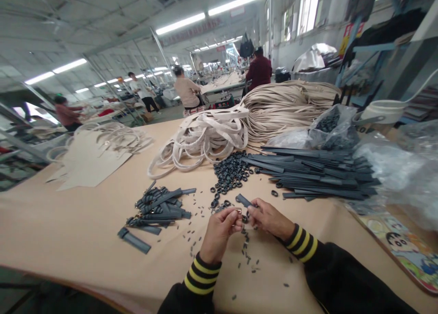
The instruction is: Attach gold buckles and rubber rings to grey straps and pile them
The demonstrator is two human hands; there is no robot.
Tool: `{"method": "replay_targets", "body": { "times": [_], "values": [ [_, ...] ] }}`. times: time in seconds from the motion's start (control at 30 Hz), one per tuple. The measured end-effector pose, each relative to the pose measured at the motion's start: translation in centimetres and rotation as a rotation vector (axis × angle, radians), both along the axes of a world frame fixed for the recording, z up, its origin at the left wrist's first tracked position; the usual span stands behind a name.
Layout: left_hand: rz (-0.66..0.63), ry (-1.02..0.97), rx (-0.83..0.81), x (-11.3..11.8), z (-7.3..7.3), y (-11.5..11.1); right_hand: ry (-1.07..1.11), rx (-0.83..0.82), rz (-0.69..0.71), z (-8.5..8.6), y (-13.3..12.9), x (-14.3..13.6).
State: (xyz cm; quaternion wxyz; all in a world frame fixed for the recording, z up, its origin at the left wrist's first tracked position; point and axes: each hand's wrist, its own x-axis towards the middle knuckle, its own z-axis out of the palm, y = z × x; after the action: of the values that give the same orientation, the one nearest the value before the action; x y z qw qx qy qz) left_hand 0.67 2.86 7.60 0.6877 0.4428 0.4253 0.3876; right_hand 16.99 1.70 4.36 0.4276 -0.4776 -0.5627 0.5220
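My left hand (223, 229) pinches a small metal buckle (238, 211) between thumb and fingers. Right beside it, my right hand (268, 217) grips a short dark strap (243, 200), whose end sticks out to the upper left. Behind my hands lies a heap of small dark loops (231, 172). Left of them is a pile of dark straps with metal parts (162, 207), with one separate strap (134, 240) nearest the front. Tiny dark scraps are scattered around and below my hands.
Long dark strips (321, 175) lie at the right, near plastic bags (398, 161) and a cartoon-printed board (404, 243). Pale straps (208, 136) and a large strap bundle (290, 106) stand behind. Pale fabric pieces (97, 161) lie at the left. Several people work farther back.
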Motion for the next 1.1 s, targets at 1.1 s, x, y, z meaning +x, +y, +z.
{"method": "replay_targets", "body": {
  "times": [1.1],
  "values": [
    [-0.002, -0.106, 0.012, 1.0, -1.0, -1.3, 0.085, 0.169, 0.072, 0.6, -0.9, -1.0]
  ]
}}
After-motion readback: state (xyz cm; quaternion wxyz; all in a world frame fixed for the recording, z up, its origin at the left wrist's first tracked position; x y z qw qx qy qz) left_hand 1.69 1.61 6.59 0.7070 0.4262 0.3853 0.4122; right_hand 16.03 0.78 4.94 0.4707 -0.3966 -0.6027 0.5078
